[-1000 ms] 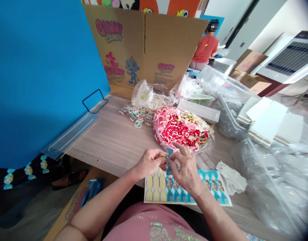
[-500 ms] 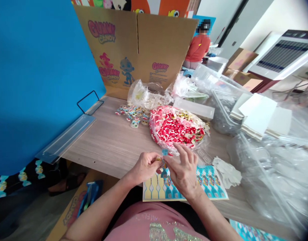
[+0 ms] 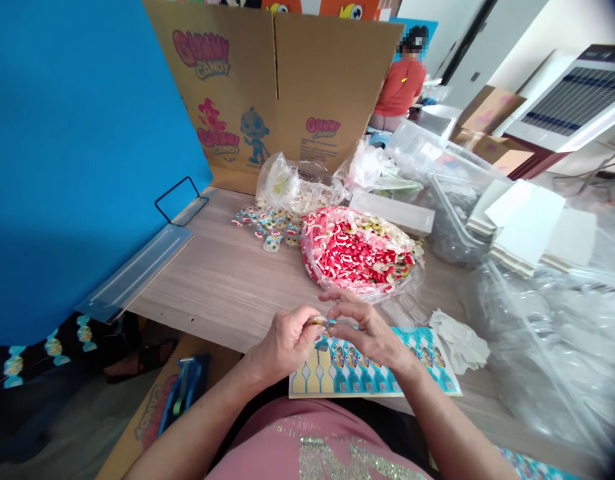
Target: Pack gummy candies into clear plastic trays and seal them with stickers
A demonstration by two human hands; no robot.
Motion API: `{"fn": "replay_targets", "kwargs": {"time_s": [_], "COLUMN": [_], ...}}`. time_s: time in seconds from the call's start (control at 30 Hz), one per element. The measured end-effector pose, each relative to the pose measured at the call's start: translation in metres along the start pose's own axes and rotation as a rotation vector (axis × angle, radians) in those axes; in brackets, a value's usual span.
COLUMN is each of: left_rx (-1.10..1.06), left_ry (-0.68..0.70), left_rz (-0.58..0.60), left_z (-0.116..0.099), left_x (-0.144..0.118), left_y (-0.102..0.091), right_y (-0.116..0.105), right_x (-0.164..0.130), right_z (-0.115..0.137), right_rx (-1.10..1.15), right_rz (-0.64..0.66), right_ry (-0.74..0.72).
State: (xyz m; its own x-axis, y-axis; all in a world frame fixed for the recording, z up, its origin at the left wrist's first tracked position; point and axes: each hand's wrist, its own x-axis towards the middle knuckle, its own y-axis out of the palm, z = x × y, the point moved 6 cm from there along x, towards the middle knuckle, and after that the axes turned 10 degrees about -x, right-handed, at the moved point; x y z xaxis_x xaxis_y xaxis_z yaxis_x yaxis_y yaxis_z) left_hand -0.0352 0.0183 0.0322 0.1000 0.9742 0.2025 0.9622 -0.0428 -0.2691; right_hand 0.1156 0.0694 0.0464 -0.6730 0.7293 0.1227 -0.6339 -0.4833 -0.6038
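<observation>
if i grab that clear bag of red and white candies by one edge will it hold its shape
Probably not. The bag of candies is thin crinkled plastic heaped with loose small pieces, so it would likely sag and shift. It looks well filled, so fairly heavy for its size. Its open top may spill.

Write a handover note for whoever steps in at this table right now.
Left hand and right hand: both pinch one small candy piece between the fingertips, above the sticker sheet.
Sticker sheet lies at the table's near edge; its leftmost slots are peeled, most stickers remain.
Open bag of red and white gummies sits just behind the hands.
Pile of stickered candies lies farther back, by the Gummy Candy carton.
Done: one small pile. Left: most of the bag and of the sheet.
</observation>
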Motion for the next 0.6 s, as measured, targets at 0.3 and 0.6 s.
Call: {"fn": "replay_targets", "kwargs": {"time_s": [0.3,0.6], "left_rx": [-0.375,-0.474], "left_ry": [-0.083,-0.335], "left_rz": [-0.171,0.079], "left_z": [0.018,0.033], "left_x": [0.001,0.01], "left_y": [-0.004,0.011], "right_y": [0.047,0.002], "right_x": [-0.005,0.016], "right_z": [-0.029,-0.001], "right_rx": [0.711,-0.079], "right_rz": [-0.208,-0.045], "right_ry": [0.326,-0.048]}}
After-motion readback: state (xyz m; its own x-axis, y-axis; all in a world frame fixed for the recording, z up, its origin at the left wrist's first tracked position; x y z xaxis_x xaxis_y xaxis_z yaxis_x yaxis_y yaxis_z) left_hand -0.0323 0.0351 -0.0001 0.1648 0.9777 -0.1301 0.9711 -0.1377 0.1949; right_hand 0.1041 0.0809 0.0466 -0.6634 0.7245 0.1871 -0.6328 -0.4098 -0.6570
